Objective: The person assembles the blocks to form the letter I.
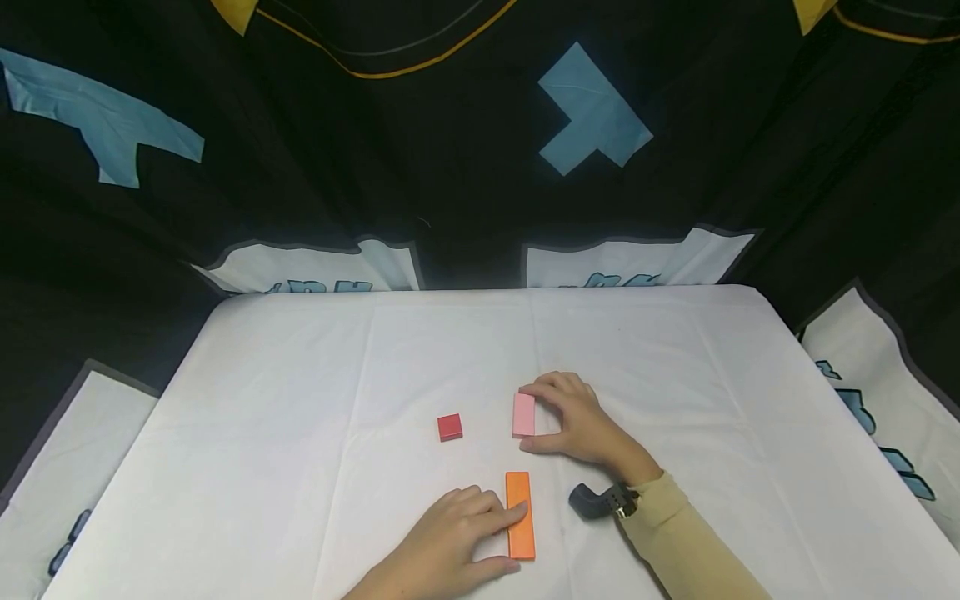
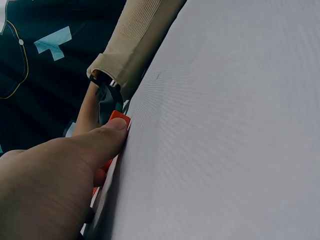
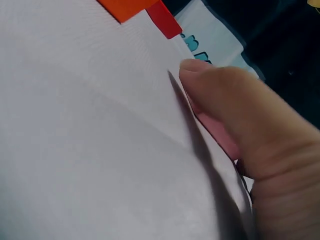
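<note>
Three blocks lie on a white tabletop [image 1: 262, 433]: the pink block [image 1: 523, 415] right of the small red block [image 1: 450, 427], the orange block [image 1: 522, 537] nearer the person. Both hands are closed to a narrow span: the right hand [image 1: 573, 421] holds the pink block lengthwise, thumb at the near end and index finger at the far; the left hand [image 1: 450, 537] grips the orange block, thumb by its near end, index finger laid across its middle. All three are probably light, stiff and hard to damage — the material cannot be told — and the smooth faces may slide a little on cloth. The two end faces offer the squarest hold; on the orange block, the long sides would suit a narrower pinch. The head view alone gives the full layout; the right wrist view adds the thumb low against the pink block — mostly hidden there — while the left wrist view shows the thumb against the orange block's end.
</note>
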The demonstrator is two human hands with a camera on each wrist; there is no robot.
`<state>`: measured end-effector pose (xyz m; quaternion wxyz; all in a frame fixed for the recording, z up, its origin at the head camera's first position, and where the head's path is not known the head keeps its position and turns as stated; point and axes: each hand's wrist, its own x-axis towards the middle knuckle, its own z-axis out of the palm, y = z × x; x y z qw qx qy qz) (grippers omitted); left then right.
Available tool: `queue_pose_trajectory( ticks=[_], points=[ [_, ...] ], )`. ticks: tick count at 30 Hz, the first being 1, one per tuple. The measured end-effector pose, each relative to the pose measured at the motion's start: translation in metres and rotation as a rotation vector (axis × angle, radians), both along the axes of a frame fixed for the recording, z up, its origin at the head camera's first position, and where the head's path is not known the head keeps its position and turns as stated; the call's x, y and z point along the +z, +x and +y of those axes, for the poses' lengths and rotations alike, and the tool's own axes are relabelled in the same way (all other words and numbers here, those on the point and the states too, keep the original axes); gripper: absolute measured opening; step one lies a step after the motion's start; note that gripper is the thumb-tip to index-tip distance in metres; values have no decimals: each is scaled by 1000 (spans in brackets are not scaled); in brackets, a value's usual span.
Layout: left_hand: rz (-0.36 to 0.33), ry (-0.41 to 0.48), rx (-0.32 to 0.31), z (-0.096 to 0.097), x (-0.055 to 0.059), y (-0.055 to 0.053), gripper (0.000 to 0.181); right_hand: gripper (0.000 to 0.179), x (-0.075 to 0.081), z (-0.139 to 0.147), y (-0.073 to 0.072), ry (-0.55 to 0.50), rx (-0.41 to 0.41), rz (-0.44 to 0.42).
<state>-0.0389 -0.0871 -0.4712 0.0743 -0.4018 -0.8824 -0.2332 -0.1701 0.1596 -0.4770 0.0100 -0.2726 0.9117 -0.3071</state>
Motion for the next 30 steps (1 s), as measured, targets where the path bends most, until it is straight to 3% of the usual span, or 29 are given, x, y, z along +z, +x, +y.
queue_pose_trajectory(
  ticks=[11,30],
  points=[
    [-11,12,0,0,-1,0,55,72,2,3,-2,-51,14,-49],
    [-23,16,-2,-1,1,0,56,65,5,1,0,-95,-4,-38]
  ],
)
